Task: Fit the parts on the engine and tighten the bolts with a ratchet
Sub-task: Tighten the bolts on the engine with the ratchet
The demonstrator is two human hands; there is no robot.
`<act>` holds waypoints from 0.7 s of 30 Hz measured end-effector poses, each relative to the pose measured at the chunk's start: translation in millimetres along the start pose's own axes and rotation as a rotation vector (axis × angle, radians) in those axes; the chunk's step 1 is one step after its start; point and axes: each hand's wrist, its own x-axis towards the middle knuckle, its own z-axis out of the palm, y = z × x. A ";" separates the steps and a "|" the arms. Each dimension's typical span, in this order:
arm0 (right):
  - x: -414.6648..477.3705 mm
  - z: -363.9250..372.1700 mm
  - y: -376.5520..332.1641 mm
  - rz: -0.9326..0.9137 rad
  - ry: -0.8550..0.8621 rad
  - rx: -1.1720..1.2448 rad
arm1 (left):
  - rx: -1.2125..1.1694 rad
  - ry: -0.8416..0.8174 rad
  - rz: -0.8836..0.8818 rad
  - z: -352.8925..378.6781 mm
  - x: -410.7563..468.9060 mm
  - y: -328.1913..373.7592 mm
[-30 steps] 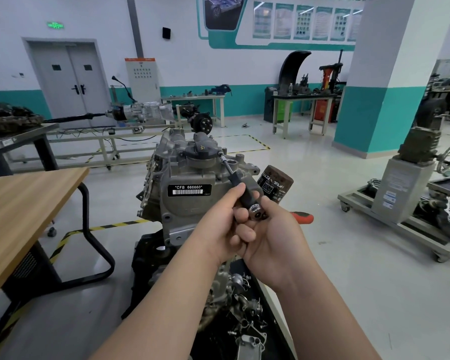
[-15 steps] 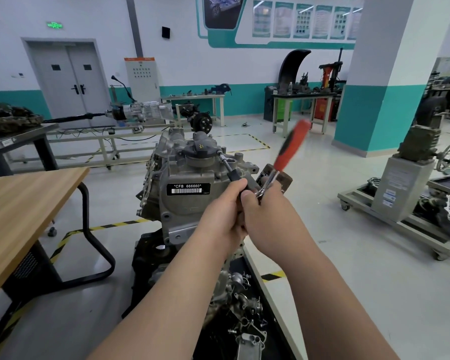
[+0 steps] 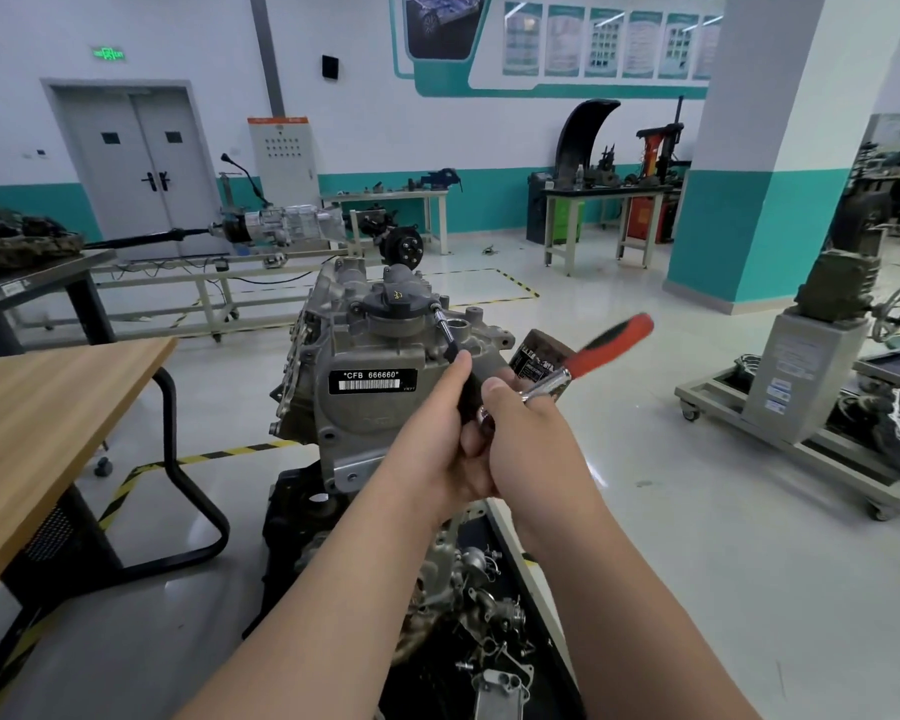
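Two hands meet near the middle, pressed side by side; the left hand (image 3: 440, 433) is wrapped round the black extension (image 3: 450, 337), judged to be steadying it in line; the right hand (image 3: 520, 433) is curled over the ratchet (image 3: 593, 356) head, red handle angled far right, blurred, so probably mid-swing; beyond them the extension's tip sits on a bolt at the top of the engine (image 3: 375, 366), beside the black cap (image 3: 393, 298); loose parts (image 3: 489, 615) lie nearest, below the forearms.
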 end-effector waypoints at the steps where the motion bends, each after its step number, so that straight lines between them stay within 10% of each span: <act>1: -1.7 1.4 1.9 0.046 -0.009 0.115 | 0.009 0.003 0.002 -1.8 0.5 0.0; 8: -7.7 1.9 -2.2 0.305 -0.105 0.904 | 0.010 -0.019 0.016 -7.7 4.6 -2.4; 21: -4.4 0.8 2.5 0.257 -0.118 0.741 | 0.072 -0.103 -0.009 -12.3 8.4 -5.4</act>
